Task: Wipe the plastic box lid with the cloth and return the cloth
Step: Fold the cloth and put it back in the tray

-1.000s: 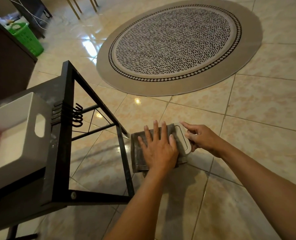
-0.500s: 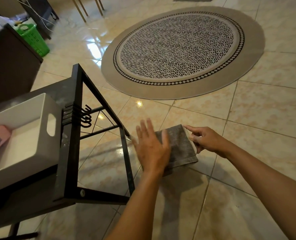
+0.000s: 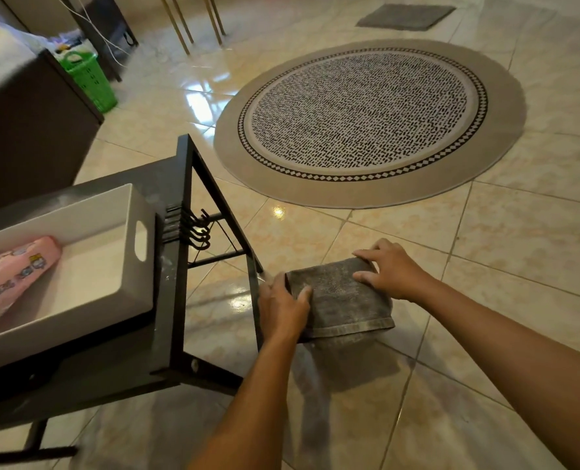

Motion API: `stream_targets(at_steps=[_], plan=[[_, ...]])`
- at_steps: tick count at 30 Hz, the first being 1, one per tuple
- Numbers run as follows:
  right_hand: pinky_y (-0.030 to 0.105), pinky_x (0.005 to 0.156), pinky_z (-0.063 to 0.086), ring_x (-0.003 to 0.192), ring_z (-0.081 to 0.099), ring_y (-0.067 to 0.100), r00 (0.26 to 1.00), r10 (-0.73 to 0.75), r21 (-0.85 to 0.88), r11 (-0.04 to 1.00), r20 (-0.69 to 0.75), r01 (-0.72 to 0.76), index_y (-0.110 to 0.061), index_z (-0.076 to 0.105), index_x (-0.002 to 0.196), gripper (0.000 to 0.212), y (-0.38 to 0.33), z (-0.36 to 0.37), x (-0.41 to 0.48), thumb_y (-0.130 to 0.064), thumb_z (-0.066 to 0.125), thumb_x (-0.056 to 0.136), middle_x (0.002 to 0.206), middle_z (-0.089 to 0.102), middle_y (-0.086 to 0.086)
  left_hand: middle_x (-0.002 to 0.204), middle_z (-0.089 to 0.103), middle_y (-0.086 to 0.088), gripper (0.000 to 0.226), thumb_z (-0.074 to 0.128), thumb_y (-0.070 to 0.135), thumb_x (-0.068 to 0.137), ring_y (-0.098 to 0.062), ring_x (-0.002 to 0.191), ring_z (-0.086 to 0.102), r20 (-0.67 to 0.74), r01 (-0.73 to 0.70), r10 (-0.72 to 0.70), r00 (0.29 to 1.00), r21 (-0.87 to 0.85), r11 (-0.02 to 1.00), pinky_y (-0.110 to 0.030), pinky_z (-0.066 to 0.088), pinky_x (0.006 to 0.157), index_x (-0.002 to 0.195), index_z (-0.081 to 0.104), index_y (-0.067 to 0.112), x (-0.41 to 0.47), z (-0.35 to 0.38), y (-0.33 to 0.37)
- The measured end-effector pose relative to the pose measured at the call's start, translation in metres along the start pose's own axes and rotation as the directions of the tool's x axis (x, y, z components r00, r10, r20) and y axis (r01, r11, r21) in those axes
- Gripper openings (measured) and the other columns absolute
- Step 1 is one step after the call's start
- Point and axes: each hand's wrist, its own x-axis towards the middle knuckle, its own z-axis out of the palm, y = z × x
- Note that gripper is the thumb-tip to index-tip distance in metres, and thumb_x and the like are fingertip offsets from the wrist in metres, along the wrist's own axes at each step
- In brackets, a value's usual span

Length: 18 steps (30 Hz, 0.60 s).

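Observation:
A grey cloth (image 3: 344, 301) is held flat above the tiled floor, just right of the black table's leg. It fully covers the plastic box lid, so the lid is hidden. My left hand (image 3: 283, 312) grips the cloth's left edge, thumb on top. My right hand (image 3: 392, 271) clasps the far right corner, with its fingers curled over the cloth. The open white plastic box (image 3: 131, 198) sits on the black table (image 3: 176, 286) to the left.
A pink printed case (image 3: 14, 271) lies inside the white box. Black hooks (image 3: 199, 232) hang from the table's side. A round patterned rug (image 3: 366, 120) covers the floor beyond. A green basket (image 3: 87, 78) and dark cabinet (image 3: 27, 130) stand at the far left.
My left hand lifted off the top of the cloth and took hold of its left edge. The cloth has come to cover the whole lid. My right hand moved onto the cloth's far corner.

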Motion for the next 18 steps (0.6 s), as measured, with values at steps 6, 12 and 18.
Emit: stream_targets(at_steps=[6, 12, 18], plan=[[0.029, 0.091, 0.031, 0.108, 0.031, 0.015, 0.994, -0.075, 0.037, 0.996, -0.081, 0.078, -0.025, 0.062, 0.093, 0.017, -0.01, -0.004, -0.003, -0.026, 0.074, 0.08, 0.113, 0.045, -0.003, 0.111, 0.049, 0.0, 0.015, 0.068, 0.016, 0.089, -0.009, 0.095, 0.043, -0.118, -0.215, 0.215, 0.97, 0.015, 0.977, -0.01, 0.035, 0.067, 0.098, 0.056, 0.022, -0.007, -0.005, 0.015], [0.026, 0.059, 0.041, 0.077, 0.058, 0.017, 0.997, -0.046, 0.306, 0.95, -0.068, 0.065, -0.025, 0.052, 0.081, 0.016, -0.028, -0.056, -0.021, -0.019, 0.066, 0.086, 0.081, 0.061, -0.002, 0.078, 0.053, 0.009, 0.008, 0.048, 0.021, 0.101, -0.007, 0.068, 0.056, -0.136, -0.334, 0.316, 0.939, -0.142, 0.932, -0.023, 0.05, 0.053, 0.104, 0.041, 0.024, -0.028, -0.037, 0.044], [0.035, 0.068, 0.055, 0.084, 0.066, 0.018, 0.959, -0.106, 0.547, 0.803, -0.261, 0.238, -0.015, 0.054, 0.093, 0.015, -0.099, -0.157, -0.046, -0.014, 0.068, 0.086, 0.086, 0.069, 0.006, 0.085, 0.059, 0.006, 0.007, 0.049, 0.021, 0.101, -0.007, 0.076, 0.06, -0.372, -0.519, 0.411, 0.832, -0.259, 0.815, -0.02, 0.054, 0.059, 0.104, 0.043, 0.023, -0.056, -0.122, 0.109]])
